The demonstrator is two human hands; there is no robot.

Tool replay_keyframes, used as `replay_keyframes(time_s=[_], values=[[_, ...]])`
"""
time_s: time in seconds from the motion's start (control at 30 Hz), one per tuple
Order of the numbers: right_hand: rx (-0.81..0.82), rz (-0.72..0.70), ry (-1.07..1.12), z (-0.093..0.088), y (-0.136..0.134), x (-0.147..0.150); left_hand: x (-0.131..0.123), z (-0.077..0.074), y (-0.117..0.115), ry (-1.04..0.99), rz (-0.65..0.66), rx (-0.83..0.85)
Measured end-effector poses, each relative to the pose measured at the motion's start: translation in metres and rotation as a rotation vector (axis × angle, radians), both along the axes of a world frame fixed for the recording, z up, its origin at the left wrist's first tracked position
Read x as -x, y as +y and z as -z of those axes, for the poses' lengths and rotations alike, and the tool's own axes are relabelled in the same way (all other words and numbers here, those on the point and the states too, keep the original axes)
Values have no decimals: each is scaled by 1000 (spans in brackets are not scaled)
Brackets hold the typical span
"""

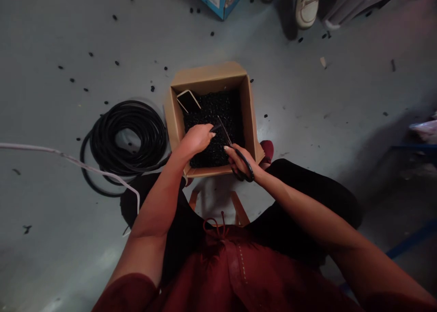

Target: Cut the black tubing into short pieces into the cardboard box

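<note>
Gripping scissors (225, 137) in the right hand (240, 162) over a cardboard box (208, 73) of black bits (213, 112). The left hand (195, 139) pinches a black piece (215, 128)

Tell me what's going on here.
A seated person holds black-handled scissors in their right hand, blades open, over a cardboard box filled with small black pieces. Their left hand pinches what looks like a short length of black cable beside the blades. A phone lies on the pieces in the box. A coil of black cable sits on the floor beside the box, and more black bits are scattered around.
</note>
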State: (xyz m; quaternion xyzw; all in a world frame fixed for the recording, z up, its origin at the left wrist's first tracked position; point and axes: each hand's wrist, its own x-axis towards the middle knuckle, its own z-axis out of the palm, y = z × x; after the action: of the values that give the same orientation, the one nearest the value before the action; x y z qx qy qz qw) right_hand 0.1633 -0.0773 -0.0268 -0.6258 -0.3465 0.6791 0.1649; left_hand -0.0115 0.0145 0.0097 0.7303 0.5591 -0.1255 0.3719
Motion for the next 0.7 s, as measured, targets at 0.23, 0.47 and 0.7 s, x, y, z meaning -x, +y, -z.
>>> replay_keyframes(time_s=[0.23,0.47,0.7], values=[[71,98,121,-6,8,-3,2,-4,4,-226,-155,3],[-86,28,-31,-2,17,-6,2,-3,5,-362,-379,62],[-190,-132,-65,-10,17,-8,3,-5,7,-380,-350,44]])
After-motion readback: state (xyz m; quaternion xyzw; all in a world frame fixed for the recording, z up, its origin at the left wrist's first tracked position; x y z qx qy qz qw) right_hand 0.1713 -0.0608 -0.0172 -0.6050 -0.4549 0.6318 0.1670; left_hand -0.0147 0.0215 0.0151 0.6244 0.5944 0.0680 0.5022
